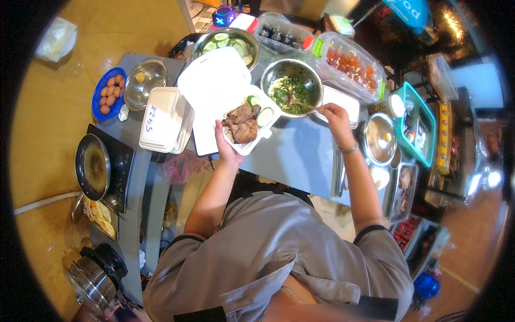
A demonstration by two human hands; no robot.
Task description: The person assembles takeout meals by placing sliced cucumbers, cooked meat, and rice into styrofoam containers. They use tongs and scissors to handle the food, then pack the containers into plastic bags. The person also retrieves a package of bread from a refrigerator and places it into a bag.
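Observation:
My left hand supports an open white takeaway box from below, its lid tipped back toward the far left. Grilled meat lies in the box beside cucumber slices. To the right of the box stands a steel bowl of chopped green onions in liquid. My right hand is closed at the bowl's near right rim, pinching the handle of a spoon. The spoon's head is down among the greens and hard to make out.
Closed takeaway boxes sit left, beside a blue basket of eggs and a frying pan. Behind are a bowl of cucumber slices and tubs of skewers. A lidded bowl and turquoise basket stand right.

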